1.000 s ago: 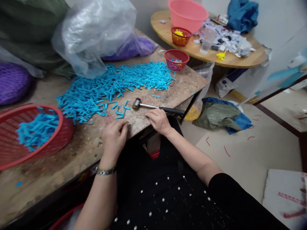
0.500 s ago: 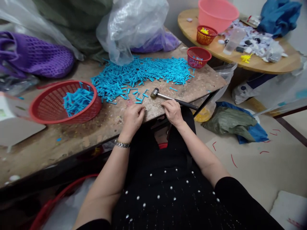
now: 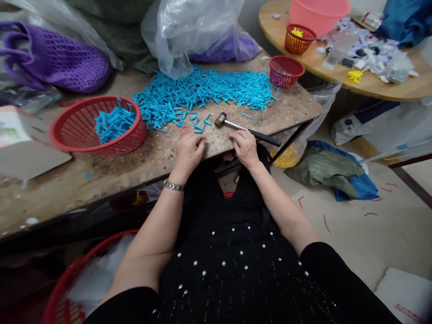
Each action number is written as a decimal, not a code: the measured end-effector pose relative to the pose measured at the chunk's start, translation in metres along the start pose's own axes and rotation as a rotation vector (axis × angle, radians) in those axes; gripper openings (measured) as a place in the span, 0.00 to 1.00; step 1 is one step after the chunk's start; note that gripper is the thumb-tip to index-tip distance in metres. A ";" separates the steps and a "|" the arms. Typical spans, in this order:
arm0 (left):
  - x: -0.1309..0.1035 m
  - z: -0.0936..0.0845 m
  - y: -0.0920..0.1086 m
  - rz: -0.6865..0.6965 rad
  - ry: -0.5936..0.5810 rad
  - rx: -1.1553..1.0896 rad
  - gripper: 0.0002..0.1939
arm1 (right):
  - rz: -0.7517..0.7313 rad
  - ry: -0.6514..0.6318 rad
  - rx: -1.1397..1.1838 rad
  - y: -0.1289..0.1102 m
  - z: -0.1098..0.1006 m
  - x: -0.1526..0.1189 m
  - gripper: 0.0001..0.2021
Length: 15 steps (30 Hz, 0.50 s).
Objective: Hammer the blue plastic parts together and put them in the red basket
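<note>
Along the wall side of the bench [image 3: 111, 177], bags stand behind the work, and beyond its far right corner is a round table [image 3: 391, 91] with a tub [image 3: 319, 17]. On the bench, a long heap [image 3: 205, 87] of blue pieces spreads beyond both hands. A wide red basket [image 3: 133, 141], partly filled with the same pieces, stands by its left end; a smaller red basket [image 3: 285, 81] stands at its right end. The hammer [image 3: 261, 136] lies between the heap and the right hand, head towards the heap, handle seeming to jut past the front edge.

The left hand [image 3: 189, 150] rests at the front edge, fingers curled in and thumb alongside; the right hand [image 3: 245, 147] lies there too, fingers bent, just beside the hammer. With their undersides hidden, I cannot tell whether the fingers press together or pinch anything.

For a good rest, I judge, forearms should stay loose and weight light. The right hand should avoid nudging that handle, since a knock could tip it off; the left should not sweep the few loose pieces [image 3: 198, 131] near its fingertips.
</note>
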<state>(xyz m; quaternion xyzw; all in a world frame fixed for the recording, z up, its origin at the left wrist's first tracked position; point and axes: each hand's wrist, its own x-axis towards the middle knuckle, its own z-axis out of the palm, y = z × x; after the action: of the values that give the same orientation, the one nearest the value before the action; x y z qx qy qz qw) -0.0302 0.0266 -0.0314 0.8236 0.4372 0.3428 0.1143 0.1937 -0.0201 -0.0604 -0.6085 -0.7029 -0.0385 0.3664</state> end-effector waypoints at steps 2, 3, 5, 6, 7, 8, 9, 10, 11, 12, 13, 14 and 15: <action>0.000 0.000 0.000 0.000 0.001 0.005 0.12 | -0.001 0.001 0.001 0.000 0.000 0.000 0.16; 0.000 0.000 0.000 0.000 0.003 0.006 0.13 | 0.000 -0.002 0.003 0.000 0.000 0.000 0.16; 0.000 -0.001 0.000 -0.003 0.002 0.008 0.13 | 0.009 -0.016 0.007 -0.001 -0.001 0.000 0.15; 0.000 -0.001 0.000 -0.006 0.001 0.010 0.12 | 0.016 -0.026 0.007 -0.001 -0.001 0.000 0.16; 0.000 -0.001 0.000 -0.009 0.001 0.012 0.12 | 0.023 -0.038 0.005 -0.002 -0.001 0.000 0.16; 0.000 -0.001 0.000 -0.012 0.002 0.015 0.12 | 0.028 -0.049 0.003 -0.003 -0.001 0.000 0.15; 0.000 -0.001 0.000 -0.014 0.003 0.017 0.12 | 0.033 -0.059 -0.001 -0.004 -0.001 0.000 0.15; 0.000 -0.001 0.000 -0.015 0.003 0.018 0.12 | 0.038 -0.067 -0.004 -0.004 -0.002 0.000 0.15; 0.000 -0.001 0.000 -0.013 0.002 0.018 0.13 | 0.043 -0.072 -0.006 -0.005 -0.002 0.000 0.15; 0.000 -0.001 0.000 -0.011 0.000 0.018 0.13 | 0.046 -0.077 -0.006 -0.006 -0.003 0.000 0.15; 0.000 -0.002 0.000 -0.008 -0.002 0.019 0.13 | 0.046 -0.082 -0.004 -0.006 -0.004 0.000 0.14; 0.000 -0.002 0.000 -0.004 -0.003 0.020 0.13 | 0.040 -0.087 0.000 -0.006 -0.006 0.001 0.14; 0.000 -0.002 0.001 0.001 -0.005 0.023 0.13 | 0.026 -0.096 0.006 -0.006 -0.008 0.002 0.14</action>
<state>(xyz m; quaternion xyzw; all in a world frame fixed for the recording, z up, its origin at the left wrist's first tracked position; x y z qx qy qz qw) -0.0314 0.0257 -0.0297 0.8259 0.4404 0.3357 0.1057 0.1922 -0.0239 -0.0510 -0.6176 -0.7119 -0.0023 0.3345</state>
